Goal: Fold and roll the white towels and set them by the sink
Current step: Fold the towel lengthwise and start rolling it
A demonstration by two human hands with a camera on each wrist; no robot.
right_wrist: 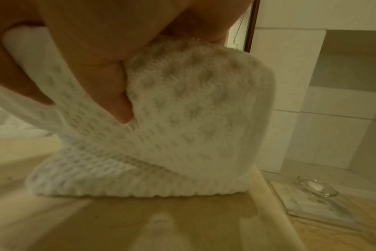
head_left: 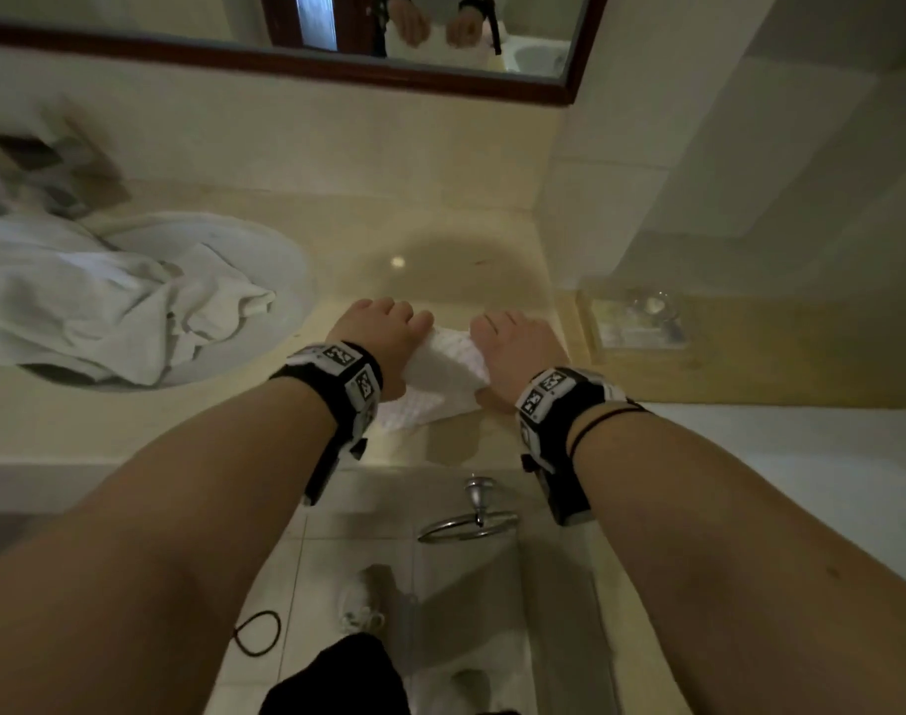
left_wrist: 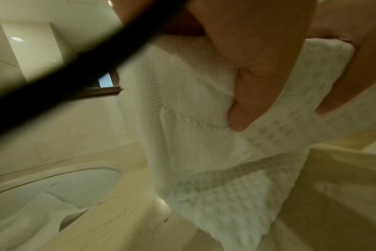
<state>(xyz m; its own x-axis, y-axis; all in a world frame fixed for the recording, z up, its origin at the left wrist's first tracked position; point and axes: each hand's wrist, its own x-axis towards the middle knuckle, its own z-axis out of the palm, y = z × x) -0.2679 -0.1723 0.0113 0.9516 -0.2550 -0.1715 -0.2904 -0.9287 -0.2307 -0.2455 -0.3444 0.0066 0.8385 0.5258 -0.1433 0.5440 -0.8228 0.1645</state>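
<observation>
White waffle towel (head_left: pixel 443 366) sat half-rolled on the desk (head_left: pixel 440 240) beside the sink (head_left: pixel 265 245), my left hand (head_left: pixel 383 332) and right hand (head_left: pixel 517 348) curled tight round it to keep the roll firm.

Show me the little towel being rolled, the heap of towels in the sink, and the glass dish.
small towel (head_left: pixel 443 361), head view, rolled part between the hands.
towel pile (head_left: pixel 105 301), head view, crumpled middle.
glass dish (right_wrist: pixel 317 186), right wrist view, its bowl.

Bare forearms, black wristbands (head_left: pixel 345 384) with square-coded tags, thin black hair tie (head_left: pixel 603 420)
</observation>
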